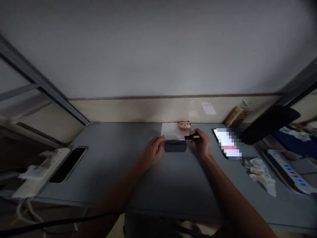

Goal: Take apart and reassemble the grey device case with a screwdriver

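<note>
A small dark grey box (175,145) with a row of vent slots lies on the grey desk (116,168). My left hand (154,151) grips its left end with the fingers curled round it. My right hand (201,142) is closed on a screwdriver (192,137) with a black and yellow handle. The thin shaft runs left above the box's top edge. A white sheet of paper (170,131) lies just behind the box, with a small orange animal figure (184,125) on its far right corner.
A lit phone (227,143) lies right of my right hand, crumpled tissue (260,172) nearer me. A power strip with blue lights (287,168) sits at the right edge. A dark phone (67,164) and a white power strip (42,168) occupy the left. A carton (237,115) leans on the wall.
</note>
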Available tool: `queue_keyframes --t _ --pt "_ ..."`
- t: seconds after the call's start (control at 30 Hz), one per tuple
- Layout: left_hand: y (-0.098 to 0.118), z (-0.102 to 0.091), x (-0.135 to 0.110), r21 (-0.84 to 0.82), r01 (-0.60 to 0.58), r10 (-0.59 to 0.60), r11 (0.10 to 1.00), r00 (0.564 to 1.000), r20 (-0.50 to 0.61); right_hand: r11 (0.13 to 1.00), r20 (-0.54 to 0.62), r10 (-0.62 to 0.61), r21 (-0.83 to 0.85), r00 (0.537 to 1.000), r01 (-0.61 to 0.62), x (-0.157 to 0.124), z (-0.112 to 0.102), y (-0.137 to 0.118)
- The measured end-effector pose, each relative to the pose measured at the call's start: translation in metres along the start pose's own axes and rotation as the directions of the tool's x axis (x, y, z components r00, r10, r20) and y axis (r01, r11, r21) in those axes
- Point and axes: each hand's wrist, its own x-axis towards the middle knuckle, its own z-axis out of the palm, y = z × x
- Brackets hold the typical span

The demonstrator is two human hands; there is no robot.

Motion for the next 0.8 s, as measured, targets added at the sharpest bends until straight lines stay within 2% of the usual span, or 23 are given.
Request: queue_keyframes --t 0.37,0.8 --pt "-0.0002 -0.0016 -0.0008 -0.013 0.084 -0.084 0.996 0.995 0.044 0.997 -0.001 0.074 0.006 0.997 -0.074 -0.0008 0.0033 0.0003" --pt "0.0003 0.0008 -0.0009 -0.046 0.054 -0.053 0.997 0.998 0.030 0.997 -0.051 0.067 0.053 0.996 -0.064 0.0005 0.0032 0.0029"
